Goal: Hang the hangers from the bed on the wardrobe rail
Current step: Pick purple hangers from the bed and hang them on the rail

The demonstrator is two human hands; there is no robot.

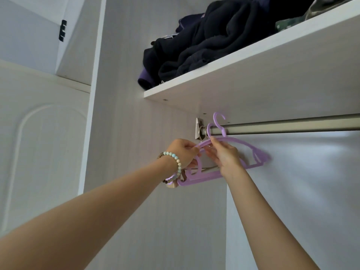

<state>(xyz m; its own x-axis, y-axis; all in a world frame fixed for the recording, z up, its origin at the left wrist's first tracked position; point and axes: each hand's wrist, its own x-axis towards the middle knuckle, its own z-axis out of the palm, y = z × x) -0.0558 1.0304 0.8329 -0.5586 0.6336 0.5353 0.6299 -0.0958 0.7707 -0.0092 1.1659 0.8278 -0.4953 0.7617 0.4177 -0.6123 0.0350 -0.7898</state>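
- The shelf [272, 84] holds heaped dark clothes [214, 39]; the rail [292, 126] runs just under it.
- Thin lilac plastic hangers [253, 151] are bunched at the rail's left end. One hook seems to be round the rail and another stands above it; that free hook could miss, and tangled hangers could drop.
- The left hand [182, 152] grips the bunch's shoulder.
- The right hand [226, 156] pinches near the necks.

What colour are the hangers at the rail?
Lilac, a pale purple; the hangers show best in the head view.
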